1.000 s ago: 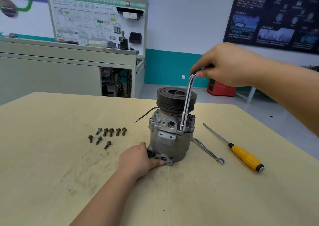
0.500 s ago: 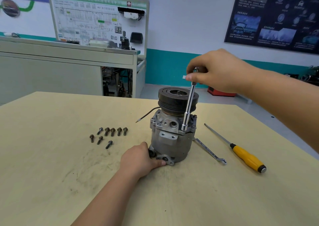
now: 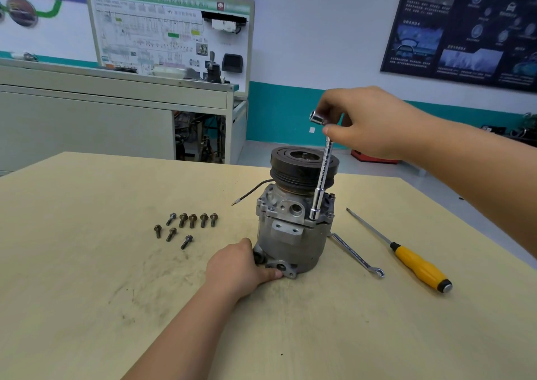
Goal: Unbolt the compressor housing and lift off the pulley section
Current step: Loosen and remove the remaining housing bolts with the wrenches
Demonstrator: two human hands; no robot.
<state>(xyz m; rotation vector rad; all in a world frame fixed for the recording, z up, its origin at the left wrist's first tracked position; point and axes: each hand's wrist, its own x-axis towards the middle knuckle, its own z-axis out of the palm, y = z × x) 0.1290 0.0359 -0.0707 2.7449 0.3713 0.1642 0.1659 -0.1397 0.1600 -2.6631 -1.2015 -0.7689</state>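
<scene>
The right hand [image 3: 374,124] has its grip curled round the bent top of a socket wrench [image 3: 324,176]. The wrench's lower end is seated on the flange of the compressor [image 3: 290,234], just under the pulley [image 3: 302,167]. The left hand [image 3: 235,266] grips the compressor's foot, steadying it upright on the surface [image 3: 87,292]. Eight loose bolts [image 3: 189,225] lie to the left. This looks like mid-unbolting, with the pulley not yet lifted. The next turn calls for a square wrench and a steady body.
</scene>
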